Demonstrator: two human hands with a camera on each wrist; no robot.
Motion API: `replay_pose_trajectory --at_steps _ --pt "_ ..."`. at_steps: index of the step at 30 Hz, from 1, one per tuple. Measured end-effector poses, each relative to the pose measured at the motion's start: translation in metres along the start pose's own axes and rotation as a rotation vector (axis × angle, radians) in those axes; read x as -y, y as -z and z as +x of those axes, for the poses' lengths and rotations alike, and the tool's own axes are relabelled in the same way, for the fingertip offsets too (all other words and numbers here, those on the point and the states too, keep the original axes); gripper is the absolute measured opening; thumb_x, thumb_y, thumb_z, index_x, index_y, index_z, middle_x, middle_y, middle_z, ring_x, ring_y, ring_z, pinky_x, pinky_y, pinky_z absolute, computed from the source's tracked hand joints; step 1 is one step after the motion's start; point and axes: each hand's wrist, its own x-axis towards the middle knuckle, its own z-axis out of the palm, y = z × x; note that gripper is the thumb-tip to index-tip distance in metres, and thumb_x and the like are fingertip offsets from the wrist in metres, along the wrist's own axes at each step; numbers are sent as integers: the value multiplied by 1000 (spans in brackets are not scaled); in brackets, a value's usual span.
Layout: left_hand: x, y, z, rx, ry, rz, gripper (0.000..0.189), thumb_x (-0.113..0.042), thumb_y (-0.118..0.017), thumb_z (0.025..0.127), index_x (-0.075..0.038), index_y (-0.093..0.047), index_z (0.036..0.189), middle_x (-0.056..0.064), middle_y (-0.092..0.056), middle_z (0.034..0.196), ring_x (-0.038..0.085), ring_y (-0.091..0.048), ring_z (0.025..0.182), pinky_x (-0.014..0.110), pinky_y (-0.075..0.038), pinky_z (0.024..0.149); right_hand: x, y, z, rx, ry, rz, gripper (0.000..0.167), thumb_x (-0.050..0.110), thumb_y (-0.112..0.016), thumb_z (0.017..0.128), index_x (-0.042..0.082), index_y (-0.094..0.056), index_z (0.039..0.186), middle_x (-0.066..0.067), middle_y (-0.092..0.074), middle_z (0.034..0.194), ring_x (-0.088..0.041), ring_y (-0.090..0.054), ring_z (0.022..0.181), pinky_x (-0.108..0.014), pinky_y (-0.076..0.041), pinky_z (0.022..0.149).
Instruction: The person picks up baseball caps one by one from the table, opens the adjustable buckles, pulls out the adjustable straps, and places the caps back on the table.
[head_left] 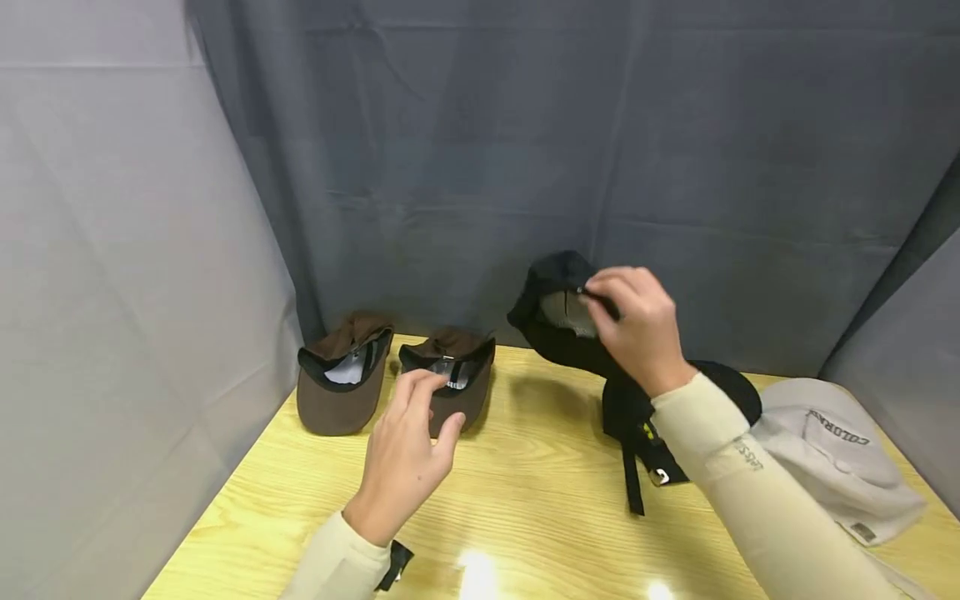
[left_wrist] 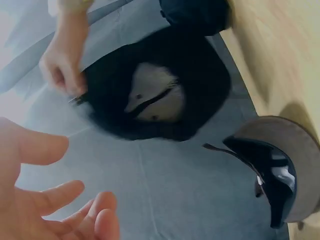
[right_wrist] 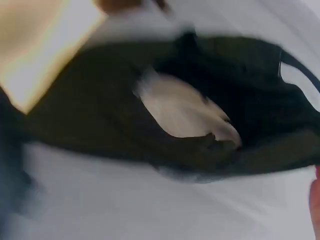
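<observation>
My right hand pinches a black cap by its back strap and holds it up above the table, its pale inside showing. In the left wrist view the cap hangs from that hand, blurred. The right wrist view is filled by the cap's dark brim and opening. My left hand hovers over the table with fingers spread and loosely bent, holding nothing. Its fingertips overlap a brown cap in the head view. A second brown cap lies left of it, opening upward.
Another black cap with a loose strap rests on the wooden table, partly behind my right forearm. A light grey cap lies at the right edge. A small black item sits by my left wrist. Grey curtains enclose the table.
</observation>
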Motion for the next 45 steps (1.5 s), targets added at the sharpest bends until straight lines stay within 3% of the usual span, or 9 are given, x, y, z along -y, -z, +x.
replay_pose_trajectory --at_steps 3,6,10,17,24,33,36,40,45 --pt "2 -1 -1 33 11 14 42 -22 -77 86 -7 -63 123 9 -58 127 21 -65 87 31 -51 67 9 -10 -58 200 50 6 17 4 -83 74 4 -72 87 -8 -71 95 -24 -66 87 -38 -55 78" --pt "3 -3 -1 79 13 36 43 -24 -75 87 -6 -62 124 11 -56 130 26 -66 97 38 -54 74 20 -22 -110 430 16 25 20 9 -86 72 10 -71 85 -2 -69 94 -15 -67 85 -31 -58 72" --pt "4 -5 -2 135 24 51 44 -25 -75 88 -7 -62 126 12 -55 133 30 -64 105 42 -54 79 34 -36 -146 631 -66 78 19 10 -85 75 12 -70 86 3 -67 90 -9 -66 79 -25 -57 69" --pt "8 -6 -3 214 52 62 44 -26 -73 89 -8 -60 128 13 -54 135 29 -65 103 41 -54 76 57 -45 -146 762 -137 138 19 18 -84 77 17 -66 83 7 -64 83 -6 -56 75 -23 -52 68" --pt "7 -7 -3 277 73 53 46 -29 -71 91 -9 -59 131 13 -51 138 30 -63 109 45 -55 81 59 -48 -151 862 -269 274 21 15 -82 79 20 -62 79 9 -61 80 -5 -52 72 -20 -46 68" --pt "7 -8 -3 328 84 52 48 -32 -70 91 -11 -57 132 14 -49 140 33 -63 110 48 -54 85 60 -52 -145 1056 -353 183 37 9 -80 78 3 -63 109 -8 -60 106 -16 -54 86 -35 -52 78" --pt "7 -8 -3 344 87 49 48 -31 -69 92 -10 -57 133 14 -48 141 34 -62 112 49 -54 85 53 -53 -138 1119 -376 193 34 3 -75 79 5 -67 111 -12 -59 114 -21 -56 93 -40 -52 84" --pt "7 -7 -3 372 102 52 48 -31 -68 92 -10 -57 134 14 -48 143 33 -62 113 49 -54 84 44 -51 -133 1206 -382 235 39 -4 -63 82 11 -70 118 -20 -56 130 -34 -56 115 -50 -49 97" --pt "9 -6 -4 384 94 63 46 -30 -68 93 -9 -57 133 15 -48 142 33 -62 111 47 -54 80 40 -41 -131 1178 -342 269 38 -2 -60 87 8 -68 122 -19 -60 128 -35 -58 118 -53 -49 98"
